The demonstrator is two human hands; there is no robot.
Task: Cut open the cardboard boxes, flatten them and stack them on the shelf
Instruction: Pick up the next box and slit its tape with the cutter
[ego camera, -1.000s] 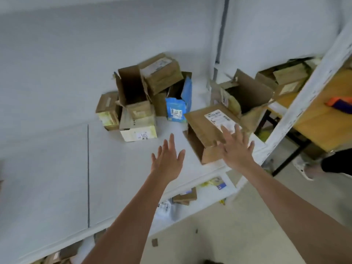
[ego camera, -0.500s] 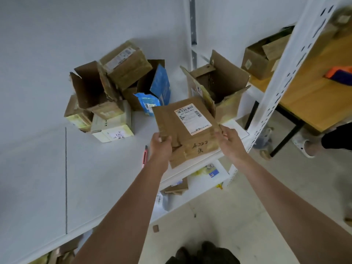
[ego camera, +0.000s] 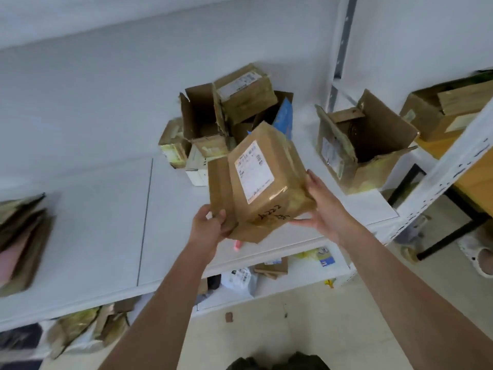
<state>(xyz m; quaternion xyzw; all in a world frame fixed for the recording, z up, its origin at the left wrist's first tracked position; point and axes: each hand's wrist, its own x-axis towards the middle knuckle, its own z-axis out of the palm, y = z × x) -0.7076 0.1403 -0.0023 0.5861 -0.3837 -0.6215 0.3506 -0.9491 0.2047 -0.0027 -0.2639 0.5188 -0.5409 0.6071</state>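
Note:
A taped brown cardboard box (ego camera: 264, 188) with a white shipping label and black handwriting is held tilted in the air above the white shelf (ego camera: 106, 209). My left hand (ego camera: 210, 228) grips its lower left corner, fingers curled round the edge. My right hand (ego camera: 320, 206) supports its right side and underside with fingers spread. A pile of several cardboard boxes (ego camera: 226, 121), some opened, sits at the back of the shelf behind the held box. A stack of flattened cardboard (ego camera: 21, 241) lies at the shelf's left edge. Something small and pink (ego camera: 237, 245) peeks out under the box on the shelf.
An open empty box (ego camera: 365, 145) stands at the shelf's right end, near the white perforated upright (ego camera: 450, 161). A wooden table (ego camera: 474, 177) with another box (ego camera: 442, 108) lies to the right. Lower shelves hold packets and cardboard scraps (ego camera: 272, 265). A person's white shoe (ego camera: 477, 252) is on the floor.
Both hands have lifted the labelled box off the shelf edge and tilted it upward. The view has shifted, bringing the flattened stack at the left into sight.

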